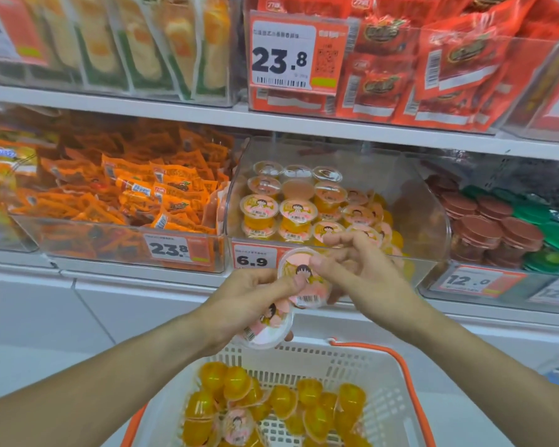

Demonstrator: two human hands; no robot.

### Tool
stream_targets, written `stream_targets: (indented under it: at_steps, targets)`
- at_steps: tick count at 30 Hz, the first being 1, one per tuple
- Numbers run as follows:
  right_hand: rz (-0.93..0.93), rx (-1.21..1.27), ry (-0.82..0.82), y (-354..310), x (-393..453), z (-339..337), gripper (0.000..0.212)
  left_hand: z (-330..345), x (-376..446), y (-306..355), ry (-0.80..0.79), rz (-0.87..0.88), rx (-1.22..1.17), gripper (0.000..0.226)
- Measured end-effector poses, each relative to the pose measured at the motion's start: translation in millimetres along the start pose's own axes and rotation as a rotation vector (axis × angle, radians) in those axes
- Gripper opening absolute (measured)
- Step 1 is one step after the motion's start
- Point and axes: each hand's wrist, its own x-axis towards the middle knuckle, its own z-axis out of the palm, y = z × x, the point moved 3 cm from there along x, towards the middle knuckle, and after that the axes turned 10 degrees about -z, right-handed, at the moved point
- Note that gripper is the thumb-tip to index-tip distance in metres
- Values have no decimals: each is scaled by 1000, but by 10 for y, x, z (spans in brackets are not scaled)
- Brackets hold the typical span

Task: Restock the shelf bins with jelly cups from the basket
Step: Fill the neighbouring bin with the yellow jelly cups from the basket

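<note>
Hands meet in front of the shelf edge in the head view. The left hand [255, 304] grips two jelly cups: a lower jelly cup [265, 330] lies in its curled fingers, and its thumb presses on the lid of an upper jelly cup [304, 279]. The right hand [362, 275] pinches the far rim of that upper cup, thumb on the lid, other fingers loosely spread above it. Both cups hang between the basket and the bin, just before the 6.9 price tag [254, 258].

Behind the hands stands the clear jelly bin [426, 217], with stacked cups in rows on its left side and loose ones toward the middle; its right part shows bare plastic. Below, the white basket [378, 391] with an orange handle [410, 375] holds a heap of orange jelly cups [271, 404], most turned bottom up.

Left of the bin, another clear bin holds orange snack packets [133, 195] behind a 23.8 price tag [170, 250]. To the right are brown-lidded cups [484, 227] and green-lidded ones [549, 233].
</note>
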Motion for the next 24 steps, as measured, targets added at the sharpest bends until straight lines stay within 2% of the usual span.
stream_targets:
  at_steps: [3, 5, 9, 15, 18, 21, 24]
  targets:
    - [111, -6, -250, -24, -39, -26, 36, 35, 8, -13, 29, 41, 3, 27]
    - [129, 38, -290, -59, -68, -66, 34, 49, 13, -11, 39, 83, 9, 33]
    - [141, 103, -312, -83, -93, -56, 51, 69, 6, 13, 69, 141, 29, 40]
    - [116, 414, -153, -128, -84, 4, 48, 84, -38, 102, 63, 140, -70, 31]
    - [142, 532, -43, -148, -59, 3, 33, 129, -84, 175, 11, 129, -128, 34]
    - [159, 552, 164, -147, 127, -151, 18, 167, -116, 189, -19, 62, -229, 38]
    - [179, 417, 289, -148, 426, -369, 12, 150, -103, 138, 22, -31, -284, 42]
